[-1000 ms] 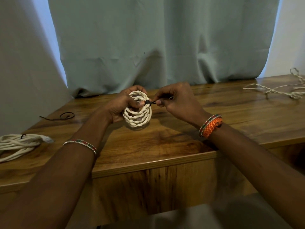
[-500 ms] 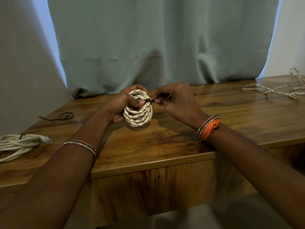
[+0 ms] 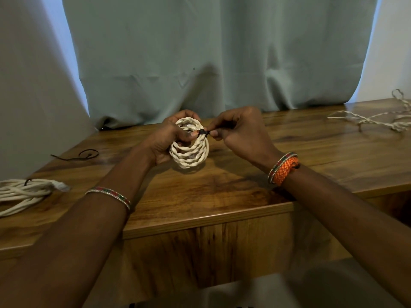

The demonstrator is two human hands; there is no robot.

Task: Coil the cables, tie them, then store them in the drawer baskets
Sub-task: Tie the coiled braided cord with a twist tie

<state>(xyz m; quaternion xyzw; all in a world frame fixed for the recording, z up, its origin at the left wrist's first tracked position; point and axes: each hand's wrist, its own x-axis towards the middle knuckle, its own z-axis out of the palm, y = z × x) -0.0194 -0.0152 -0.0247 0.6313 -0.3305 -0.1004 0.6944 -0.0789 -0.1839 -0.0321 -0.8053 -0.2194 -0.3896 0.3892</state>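
One coiled white cable [image 3: 189, 144] stands upright just above the wooden table [image 3: 222, 192], much as a second ago. The left hand [image 3: 165, 141] grips its left side, thumb pressed beside the black tie [image 3: 203, 132]. The right hand [image 3: 241, 132] pinches the tie's end, now closer to the coil. A loose cable [image 3: 378, 120] lies far right.

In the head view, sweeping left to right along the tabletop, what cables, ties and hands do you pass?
Bundled white cable at the left edge → loose dark tie → left hand gripping the coiled twisted cable → black tie on that coil → right hand pinching the tie's end → uncoiled twisted cable at far right.
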